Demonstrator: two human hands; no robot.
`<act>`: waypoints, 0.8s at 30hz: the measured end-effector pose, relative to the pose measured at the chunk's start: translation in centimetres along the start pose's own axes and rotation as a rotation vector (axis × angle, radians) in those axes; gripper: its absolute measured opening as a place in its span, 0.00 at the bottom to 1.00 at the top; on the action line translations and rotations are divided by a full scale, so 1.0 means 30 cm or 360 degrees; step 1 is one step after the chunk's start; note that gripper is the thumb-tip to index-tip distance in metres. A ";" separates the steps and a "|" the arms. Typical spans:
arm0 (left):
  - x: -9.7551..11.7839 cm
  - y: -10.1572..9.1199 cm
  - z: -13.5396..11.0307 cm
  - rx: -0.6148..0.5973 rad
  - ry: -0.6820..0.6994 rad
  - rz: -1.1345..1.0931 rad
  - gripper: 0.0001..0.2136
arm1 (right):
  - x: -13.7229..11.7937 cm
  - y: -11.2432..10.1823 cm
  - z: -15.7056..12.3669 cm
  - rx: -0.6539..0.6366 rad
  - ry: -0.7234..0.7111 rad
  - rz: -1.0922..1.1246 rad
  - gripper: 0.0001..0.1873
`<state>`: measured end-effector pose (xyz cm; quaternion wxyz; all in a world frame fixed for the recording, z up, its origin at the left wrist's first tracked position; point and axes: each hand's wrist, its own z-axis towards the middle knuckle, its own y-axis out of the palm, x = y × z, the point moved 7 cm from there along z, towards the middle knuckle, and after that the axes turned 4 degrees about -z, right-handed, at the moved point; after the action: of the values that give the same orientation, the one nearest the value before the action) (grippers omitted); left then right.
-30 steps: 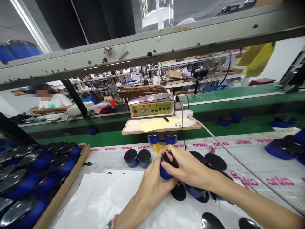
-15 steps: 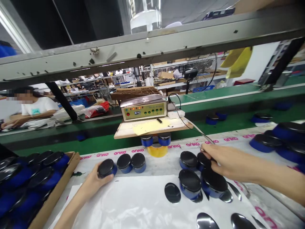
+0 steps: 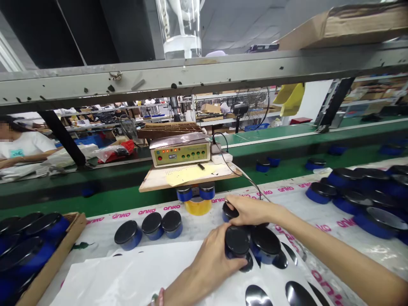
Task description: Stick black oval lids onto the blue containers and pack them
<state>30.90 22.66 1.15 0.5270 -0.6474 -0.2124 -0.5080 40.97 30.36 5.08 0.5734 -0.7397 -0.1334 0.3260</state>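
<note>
My left hand (image 3: 210,257) is wrapped round the near side of a round blue container with a shiny black top (image 3: 237,241), which stands at the edge of the white sheet (image 3: 137,272). Just behind it, my right hand (image 3: 250,211) grips a smaller container of the same sort (image 3: 228,211) from above, its fingers partly hiding it. Beside the left hand's container is another black-topped container (image 3: 265,244). Black discs (image 3: 258,295) lie flat on the sheet around them. Three more containers stand in a row to the left, the leftmost container (image 3: 128,234) standing by itself.
A cardboard tray (image 3: 68,238) full of containers sits at left, and a cluster of containers (image 3: 350,199) at right. Behind are a control box (image 3: 181,152) on a wooden board (image 3: 149,180), a yellow tape roll (image 3: 198,207) and the green conveyor (image 3: 108,208). A person (image 3: 25,144) sits far left.
My left hand has let go of the leftmost container and moved right onto a larger one. My right hand has shifted left to the smaller container behind. The view has turned slightly right.
</note>
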 end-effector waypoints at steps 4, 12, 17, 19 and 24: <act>-0.021 -0.064 0.006 0.0138 -0.0050 0.0032 0.28 | -0.021 -0.018 0.061 0.0097 -0.0010 0.0053 0.20; -0.024 -0.085 -0.062 0.0107 -0.0074 0.0163 0.30 | 0.038 -0.045 -0.027 -0.0071 0.0226 -0.0166 0.14; 0.019 -0.033 -0.014 0.0141 0.0185 0.0522 0.32 | 0.120 -0.036 -0.122 -0.0121 0.0423 -0.0283 0.13; 0.023 -0.017 0.018 0.0176 0.0190 0.0605 0.31 | 0.120 -0.042 -0.112 -0.0031 0.0409 -0.0292 0.13; 0.013 -0.019 0.056 0.0210 0.0078 0.0746 0.29 | 0.081 -0.062 -0.018 0.0232 0.0352 -0.0324 0.13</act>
<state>31.32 24.27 1.89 0.6766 -0.6306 -0.0763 -0.3724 43.45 31.91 6.09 0.6667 -0.7102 -0.1197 0.1918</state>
